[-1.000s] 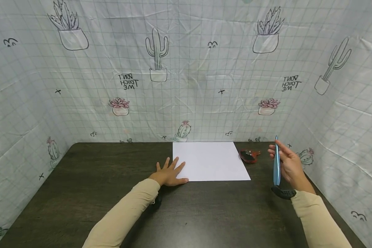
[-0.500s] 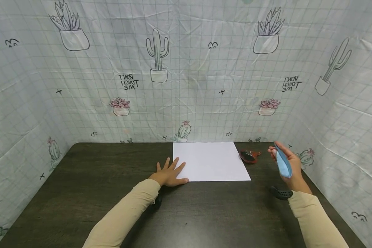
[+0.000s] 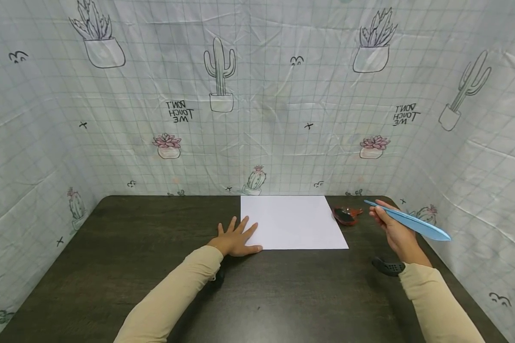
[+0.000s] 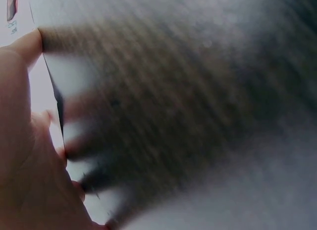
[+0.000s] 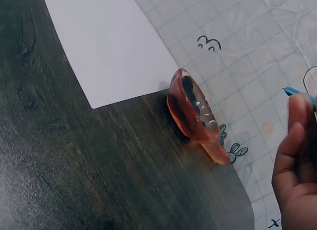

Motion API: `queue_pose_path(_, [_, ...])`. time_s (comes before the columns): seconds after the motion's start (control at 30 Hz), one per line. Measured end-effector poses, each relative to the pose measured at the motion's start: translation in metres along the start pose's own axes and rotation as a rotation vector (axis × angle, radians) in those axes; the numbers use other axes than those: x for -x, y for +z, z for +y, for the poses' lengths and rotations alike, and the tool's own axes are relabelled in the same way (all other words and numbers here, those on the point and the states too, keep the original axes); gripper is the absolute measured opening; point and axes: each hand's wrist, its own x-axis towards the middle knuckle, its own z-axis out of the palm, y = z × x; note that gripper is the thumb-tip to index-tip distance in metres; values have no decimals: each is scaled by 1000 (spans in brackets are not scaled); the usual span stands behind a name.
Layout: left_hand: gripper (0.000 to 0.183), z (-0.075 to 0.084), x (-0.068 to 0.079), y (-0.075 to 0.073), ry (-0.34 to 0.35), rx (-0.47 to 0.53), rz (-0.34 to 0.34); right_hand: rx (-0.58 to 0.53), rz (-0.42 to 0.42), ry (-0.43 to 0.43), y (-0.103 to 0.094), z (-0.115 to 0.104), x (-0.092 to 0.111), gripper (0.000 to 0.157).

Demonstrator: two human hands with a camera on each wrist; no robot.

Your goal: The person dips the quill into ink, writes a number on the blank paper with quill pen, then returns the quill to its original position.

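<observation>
My left hand (image 3: pixel 236 240) rests flat with fingers spread over the lower left corner of a blank white sheet of paper (image 3: pixel 298 221). Its thumb lies at the sheet's near edge. In the left wrist view, that hand (image 4: pixel 34 155) fills the left side. At the right, my right hand (image 3: pixel 401 236) pinches a blue feather-shaped quill pen (image 3: pixel 425 227) between thumb and fingers, raised above the table. The broad end slants out to the right and the thin tip points left. In the right wrist view only the pen's teal tip (image 5: pixel 292 91) shows beyond the fingers.
A translucent orange-red dish (image 3: pixel 346 216) with dark contents, probably ink, stands just right of the paper. The dark wooden table (image 3: pixel 154 224) runs back to a white grid-patterned cloth (image 3: pixel 274 95) with cactus drawings, which also hangs at both sides.
In my right fingers the quill pen has turned from upright to slanting, its broad end swinging out to the right. My left hand stays on the paper.
</observation>
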Motion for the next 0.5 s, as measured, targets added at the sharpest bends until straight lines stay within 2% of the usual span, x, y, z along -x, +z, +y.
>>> queue_pose_path(0.17, [79, -5, -6, 4, -6, 6, -7, 61, 11, 29, 1, 1, -2, 17])
queue_pose_path(0.3, [78, -2, -3, 2, 1, 6, 7, 97, 34, 27, 4, 2, -3, 16])
queue_pose_path(0.5, [77, 1, 2, -1, 4, 3, 5, 213, 37, 23, 9, 2, -4, 18])
